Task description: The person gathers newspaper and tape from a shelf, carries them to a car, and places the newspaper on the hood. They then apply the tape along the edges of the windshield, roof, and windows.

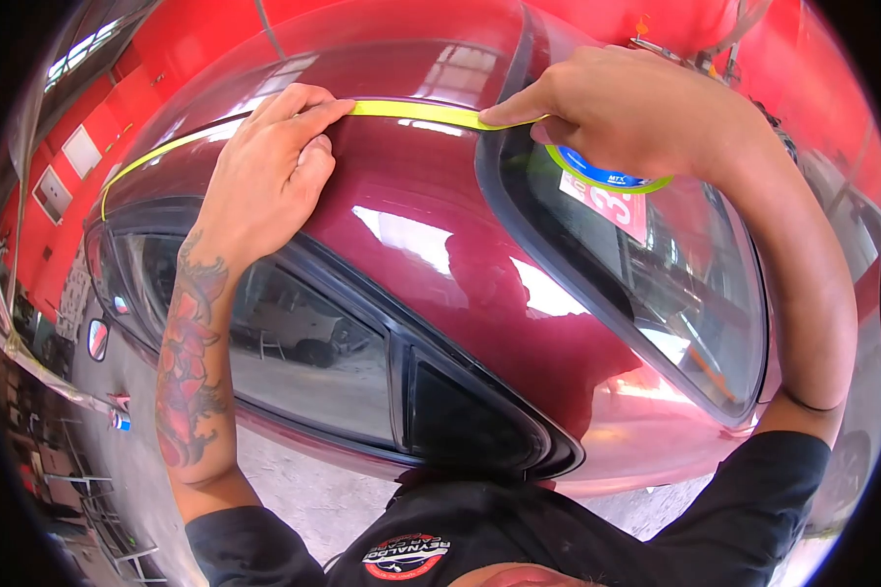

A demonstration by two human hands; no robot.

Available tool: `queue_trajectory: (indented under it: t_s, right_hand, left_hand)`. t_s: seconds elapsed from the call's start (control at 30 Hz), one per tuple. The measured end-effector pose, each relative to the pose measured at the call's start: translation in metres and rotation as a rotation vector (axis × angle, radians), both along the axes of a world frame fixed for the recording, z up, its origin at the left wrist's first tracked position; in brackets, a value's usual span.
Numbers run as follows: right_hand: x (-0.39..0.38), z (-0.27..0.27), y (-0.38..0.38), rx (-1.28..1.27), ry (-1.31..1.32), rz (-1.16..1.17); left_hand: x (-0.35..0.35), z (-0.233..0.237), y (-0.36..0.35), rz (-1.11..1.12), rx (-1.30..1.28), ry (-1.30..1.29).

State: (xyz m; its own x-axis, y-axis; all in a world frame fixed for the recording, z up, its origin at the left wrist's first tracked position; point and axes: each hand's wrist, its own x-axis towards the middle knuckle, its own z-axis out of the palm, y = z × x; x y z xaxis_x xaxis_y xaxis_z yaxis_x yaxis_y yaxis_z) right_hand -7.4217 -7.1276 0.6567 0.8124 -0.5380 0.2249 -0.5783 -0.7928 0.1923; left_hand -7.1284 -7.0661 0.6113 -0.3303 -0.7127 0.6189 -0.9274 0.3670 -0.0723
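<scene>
A narrow yellow-green strip of masking tape [416,111] runs along the roof edge of a dark red car [401,186]. My left hand [279,161] presses a fingertip on the strip; its other fingers are curled in, with nothing visible in them. Over the top of the rear window, my right hand [612,112] grips a roll of tape [612,178] with a blue label and a yellow-green rim. Its index finger points along the strip, at the end nearest the roll. The hand hides part of the roll.
Below the roll, a pink and white sticker [607,205] shows on the rear window [695,284]. The side windows [308,318] and black trim face my body. A side mirror [97,339] juts out at the left. Red walls [206,49] stand behind the car.
</scene>
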Motion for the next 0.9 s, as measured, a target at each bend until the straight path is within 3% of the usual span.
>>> queue_trajectory:
  t_s: [0.33, 0.63, 0.73, 0.9]
  right_hand:
    - [0.018, 0.012, 0.018, 0.039, 0.101, -0.223]
    - [0.024, 0.004, 0.007, -0.062, 0.107, -0.157]
    - [0.03, 0.0, 0.007, 0.005, -0.094, -0.213]
    - [0.035, -0.004, 0.008, -0.129, 0.016, -0.398]
  left_hand:
    - [-0.005, -0.001, 0.004, 0.057, 0.012, -0.028]
    - [-0.065, -0.021, -0.008, -0.068, -0.105, -0.146]
    - [-0.078, -0.029, -0.012, -0.085, -0.177, -0.167]
    - [-0.083, -0.029, -0.015, -0.088, -0.222, -0.18]
